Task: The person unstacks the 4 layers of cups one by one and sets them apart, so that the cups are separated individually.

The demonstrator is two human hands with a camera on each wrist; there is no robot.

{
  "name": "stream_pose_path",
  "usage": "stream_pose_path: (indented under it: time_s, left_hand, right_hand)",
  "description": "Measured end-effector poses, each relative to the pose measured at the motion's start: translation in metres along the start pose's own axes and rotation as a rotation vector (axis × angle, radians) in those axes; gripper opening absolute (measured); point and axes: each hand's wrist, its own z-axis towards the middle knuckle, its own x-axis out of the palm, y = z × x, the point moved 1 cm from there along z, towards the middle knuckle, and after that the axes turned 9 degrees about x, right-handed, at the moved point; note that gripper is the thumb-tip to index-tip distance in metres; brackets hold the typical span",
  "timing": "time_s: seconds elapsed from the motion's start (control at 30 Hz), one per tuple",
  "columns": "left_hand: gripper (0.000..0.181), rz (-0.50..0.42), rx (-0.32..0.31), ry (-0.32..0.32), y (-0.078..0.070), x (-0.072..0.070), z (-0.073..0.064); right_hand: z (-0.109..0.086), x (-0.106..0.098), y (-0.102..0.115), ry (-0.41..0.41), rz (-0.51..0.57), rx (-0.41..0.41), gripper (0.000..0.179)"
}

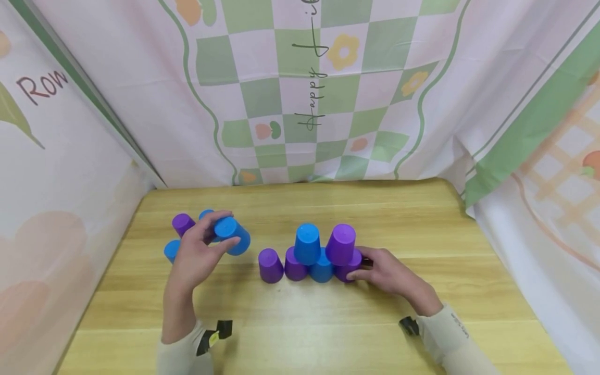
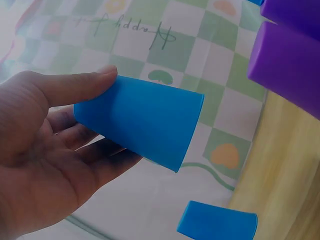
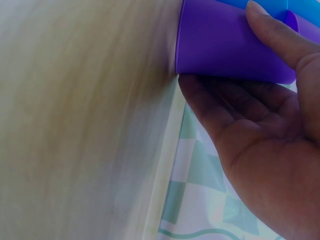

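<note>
My left hand [image 1: 197,255] holds a blue cup [image 1: 233,236] upside down above the table, thumb on one side and fingers on the other. My right hand [image 1: 386,271] grips the right-end purple cup [image 1: 348,266] of a row of upturned cups, thumb in front and fingers behind. In that row also stand a blue cup [image 1: 321,269], a purple cup [image 1: 294,266] and a left-end purple cup [image 1: 270,265]. On top of the row sit an upper blue cup [image 1: 307,244] and an upper purple cup [image 1: 340,245], side by side.
Behind and beside the left hand stand a purple cup [image 1: 183,224] and blue cups [image 1: 172,250], partly hidden by it. The wooden table [image 1: 290,333] is bordered at its back by a patterned curtain [image 1: 300,104], with more cloth at both sides.
</note>
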Motion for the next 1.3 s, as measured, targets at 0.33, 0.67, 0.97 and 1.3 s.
stream_pose_path:
  time_s: [0.33, 0.67, 0.97, 1.3]
  left_hand:
    - [0.046, 0.008, -0.052, 0.015, 0.014, -0.005, -0.001]
    - [0.046, 0.040, -0.119, 0.020, 0.031, -0.009, -0.001]
    - [0.046, 0.084, -0.192, 0.033, 0.045, -0.009, -0.002]
    - [0.049, 0.104, -0.250, 0.034, 0.057, -0.009, -0.002]
  right_hand:
    - [0.000, 0.001, 0.001, -0.007, 0.002, 0.006, 0.041]
    - [-0.001, -0.001, 0.003, 0.000, -0.003, 0.018, 0.040]
    - [-0.001, -0.001, 0.003, 0.004, -0.004, 0.030, 0.041]
    - [0.000, -0.001, 0.003, 0.005, -0.007, 0.011, 0.038]
